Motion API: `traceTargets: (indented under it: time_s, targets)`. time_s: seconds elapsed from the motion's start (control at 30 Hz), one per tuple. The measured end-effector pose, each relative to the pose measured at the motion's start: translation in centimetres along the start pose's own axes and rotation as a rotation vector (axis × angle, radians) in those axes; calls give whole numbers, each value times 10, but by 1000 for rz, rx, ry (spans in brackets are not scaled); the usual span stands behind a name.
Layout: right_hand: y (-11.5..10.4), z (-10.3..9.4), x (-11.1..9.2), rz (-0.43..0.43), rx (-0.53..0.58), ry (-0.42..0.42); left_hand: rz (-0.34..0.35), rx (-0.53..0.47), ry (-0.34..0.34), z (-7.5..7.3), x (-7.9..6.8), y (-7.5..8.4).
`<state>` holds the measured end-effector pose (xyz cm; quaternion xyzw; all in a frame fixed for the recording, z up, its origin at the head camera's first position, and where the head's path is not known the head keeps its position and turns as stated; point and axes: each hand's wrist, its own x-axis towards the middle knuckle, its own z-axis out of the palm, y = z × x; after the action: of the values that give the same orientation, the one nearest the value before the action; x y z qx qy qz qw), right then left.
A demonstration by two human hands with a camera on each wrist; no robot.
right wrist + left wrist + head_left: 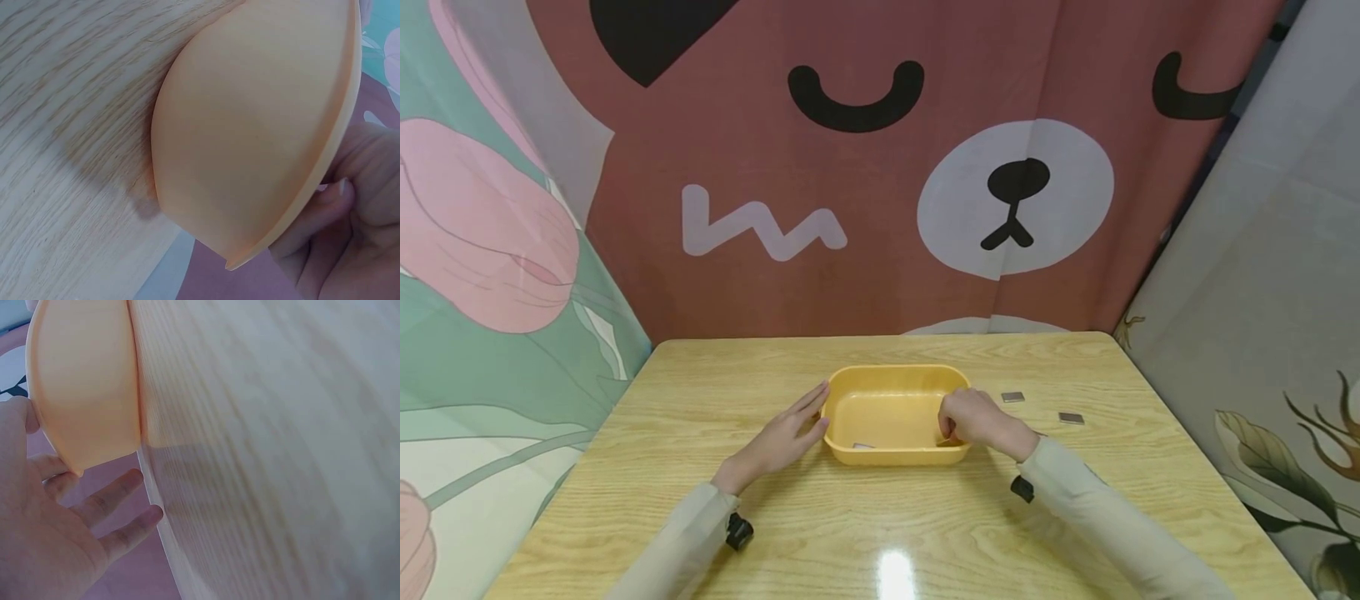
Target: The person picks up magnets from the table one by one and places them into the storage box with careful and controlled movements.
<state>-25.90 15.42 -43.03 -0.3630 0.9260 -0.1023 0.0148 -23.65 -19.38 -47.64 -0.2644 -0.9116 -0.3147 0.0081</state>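
Note:
A shallow yellow plastic tub [891, 457] with rounded corners stands on the wooden table. My left hand [782, 437] is at its left end, thumb and fingertips against the rim. In the left wrist view the fingers of that hand [50, 531] are spread and mostly straight. Over the tub's right end reaches my right hand [973, 417], its fingers curled down inside. The right wrist view shows the curled fingers [312, 231] beyond the tub wall [250, 125], which hides whatever may be between the fingertips. Inside the tub, at front left, lies a small pale flat piece [863, 446].
Two small grey flat rectangular pieces lie on the table to the right of the tub, a nearer one [1071, 418] and a farther one [1012, 397]. Behind the table hangs a curtain [880, 292] with a bear print. Printed curtains also hang on both sides.

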Motion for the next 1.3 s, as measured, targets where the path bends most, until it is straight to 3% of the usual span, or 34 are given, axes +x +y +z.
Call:
traceTargets:
  time_s: [0.8,1.3]
  targets:
    - [2,7,4,15,-87,14,-2,0,4,2,0,-2]
    - [-1,3,1,9,-58,10,-6,9,6,3,0,-3]
